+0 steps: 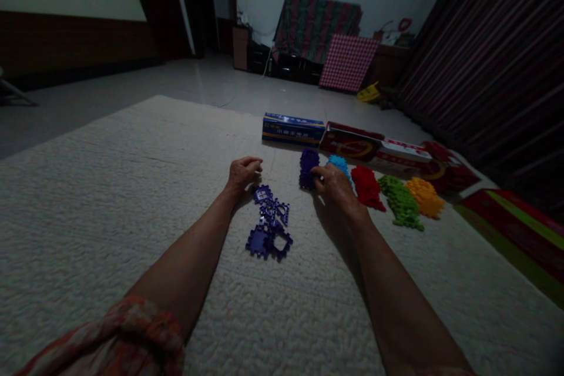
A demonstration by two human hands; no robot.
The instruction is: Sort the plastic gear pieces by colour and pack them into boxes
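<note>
My right hand (333, 183) is at the near right edge of a stack of dark purple interlocking plastic tiles (309, 165), finger and thumb closed on a purple tile there. To its left, my left hand (245, 173) hovers low over the mat with curled fingers, and no piece shows in them. Just below that hand lies a purple window-frame tile (263, 194). Closer to me are small purple pieces (274, 211), a solid purple square tile (258, 241) and a purple tile with a large hole (281, 243).
Right of my right hand lie piles of blue (338, 163), red (366, 187), green (402, 202) and orange pieces (425, 196). Behind them stand a blue box (293, 130) and dark red boxes (352, 142). A red-and-green box (515, 229) borders the pale quilted mat (132, 200).
</note>
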